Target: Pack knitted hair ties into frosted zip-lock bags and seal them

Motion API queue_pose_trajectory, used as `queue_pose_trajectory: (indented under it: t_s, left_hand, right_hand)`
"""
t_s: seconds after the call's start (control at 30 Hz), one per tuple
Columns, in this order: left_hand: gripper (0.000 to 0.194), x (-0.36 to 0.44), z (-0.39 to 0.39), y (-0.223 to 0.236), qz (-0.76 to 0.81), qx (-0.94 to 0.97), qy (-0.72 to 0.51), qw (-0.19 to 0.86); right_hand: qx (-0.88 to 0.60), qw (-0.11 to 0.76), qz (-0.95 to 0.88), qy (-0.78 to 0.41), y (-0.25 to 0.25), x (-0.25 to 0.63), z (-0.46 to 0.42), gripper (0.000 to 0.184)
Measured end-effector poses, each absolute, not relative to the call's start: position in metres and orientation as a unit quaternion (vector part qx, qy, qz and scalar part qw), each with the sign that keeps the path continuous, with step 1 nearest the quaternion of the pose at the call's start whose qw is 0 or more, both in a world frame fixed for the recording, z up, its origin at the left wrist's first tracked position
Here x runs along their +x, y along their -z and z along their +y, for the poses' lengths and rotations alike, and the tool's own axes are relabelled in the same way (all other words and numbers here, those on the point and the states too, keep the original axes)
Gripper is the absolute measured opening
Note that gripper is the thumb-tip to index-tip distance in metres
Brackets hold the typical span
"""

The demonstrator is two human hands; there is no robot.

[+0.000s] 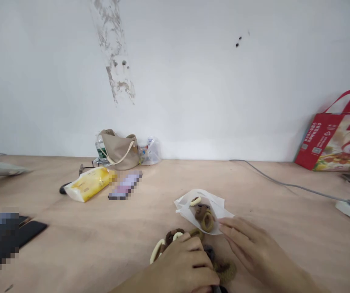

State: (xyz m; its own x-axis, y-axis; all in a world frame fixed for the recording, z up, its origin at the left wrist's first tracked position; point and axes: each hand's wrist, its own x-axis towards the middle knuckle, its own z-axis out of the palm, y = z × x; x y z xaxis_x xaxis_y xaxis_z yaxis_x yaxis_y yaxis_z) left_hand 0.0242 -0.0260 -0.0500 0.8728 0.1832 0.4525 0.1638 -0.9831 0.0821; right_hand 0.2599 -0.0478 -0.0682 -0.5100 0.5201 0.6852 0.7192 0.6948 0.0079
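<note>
Pale tabletop: loose bands, white pouch, yellow packet, phone, handbag.

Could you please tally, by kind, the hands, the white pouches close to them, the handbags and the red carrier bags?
Hands: 2 (left hand, right hand)
White pouch close to them: 1
Handbag: 1
Red carrier bag: 1
Total: 5
The soft rings overlap and are partly covered, so I left them uncounted.
</note>
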Motion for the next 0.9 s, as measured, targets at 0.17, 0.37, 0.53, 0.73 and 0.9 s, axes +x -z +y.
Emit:
queue_pose_trajectory:
  t_s: [0.17,0.37,0.53,0.73,0.9]
  left_hand:
    - [0.013,0.019,-0.027,0.036,0.105,0.972,-0.208,0.039]
    - [0.024,0.013,-0.026,0.027,0.173,0.967,-0.163,0.093]
    - [0.018,0.015,-0.027,0.028,0.211,0.963,-0.144,0.085]
    - [0.023,0.015,-0.029,0.030,0.229,0.961,-0.141,0.067]
    - [0.027,0.015,-0.027,0.033,0.232,0.961,-0.131,0.070]
  right_hand:
    - [-0.339,0.284,-0.897,0.017,0.045,0.251,-0.067,0.019]
    - [-0.336,0.193,-0.918,-0.082,0.045,0.249,-0.070,0.012]
    - [-0.393,0.151,-0.905,-0.062,0.067,0.249,-0.065,0.015]
    - [-0.421,0.125,-0.898,-0.026,0.064,0.248,-0.068,0.019]
    - [-0.392,0.225,-0.890,0.051,0.057,0.252,-0.068,0.017]
